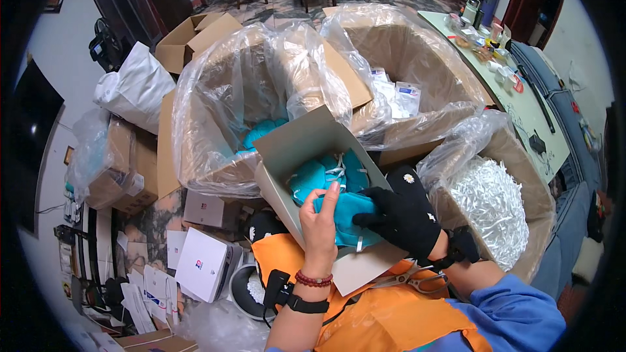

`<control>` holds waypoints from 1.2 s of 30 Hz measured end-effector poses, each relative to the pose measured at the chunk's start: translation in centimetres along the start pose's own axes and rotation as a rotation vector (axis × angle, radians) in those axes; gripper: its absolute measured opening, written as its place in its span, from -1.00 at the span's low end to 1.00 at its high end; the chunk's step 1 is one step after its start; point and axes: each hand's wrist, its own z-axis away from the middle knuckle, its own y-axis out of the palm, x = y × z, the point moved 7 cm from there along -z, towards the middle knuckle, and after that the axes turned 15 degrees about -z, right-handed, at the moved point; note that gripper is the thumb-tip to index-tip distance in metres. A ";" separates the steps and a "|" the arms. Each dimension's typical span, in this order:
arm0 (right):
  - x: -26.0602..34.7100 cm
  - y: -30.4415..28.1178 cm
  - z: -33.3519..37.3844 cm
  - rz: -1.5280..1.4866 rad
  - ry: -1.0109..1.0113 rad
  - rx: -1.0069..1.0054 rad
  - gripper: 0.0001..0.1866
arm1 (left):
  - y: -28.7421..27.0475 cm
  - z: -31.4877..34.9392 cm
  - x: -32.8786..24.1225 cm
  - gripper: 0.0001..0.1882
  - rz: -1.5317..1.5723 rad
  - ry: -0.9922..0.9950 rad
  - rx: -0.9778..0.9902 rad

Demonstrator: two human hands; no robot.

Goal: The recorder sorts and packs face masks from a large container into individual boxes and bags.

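Observation:
On my lap an open grey-white carton (279,146) holds several teal face masks (306,177) with white straps. Over its near side I hold another teal mask (352,231) between both hands. My bare left hand (318,225) grips its left edge with the thumb pointing up. The black-gloved right hand (401,218) pinches its right side. A short white strap end hangs at the mask's lower edge. Scissors (411,278) lie across my orange apron (385,316), just below the carton.
Ahead stand large plastic-lined cartons, one (195,124) with teal masks inside, another (456,85) with white packets. At right, a lined carton (538,221) holds a heap of white strips (489,212). White boxes (202,264) sit at left; a cluttered table (515,107) stands far right.

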 end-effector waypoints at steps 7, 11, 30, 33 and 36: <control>1.1 -1.6 -1.0 0.379 -0.321 0.113 -0.57 | 0.4 0.4 1.6 -0.85 -0.134 0.017 0.042; -0.9 -1.9 -2.2 0.152 -0.094 0.216 -0.54 | 1.1 0.3 1.8 -0.88 -0.159 0.044 0.047; -3.2 -0.5 -2.6 0.221 -0.219 0.055 -0.45 | 2.1 2.0 -3.6 -0.74 -0.573 0.586 -0.020; -2.3 -0.4 -2.1 0.340 -0.243 0.007 -0.45 | 2.3 2.9 -4.6 -0.85 -0.644 0.687 -0.087; -1.5 -0.6 -2.4 0.228 -0.218 0.032 -0.49 | 1.3 2.5 -3.8 -0.90 -0.607 0.648 -0.124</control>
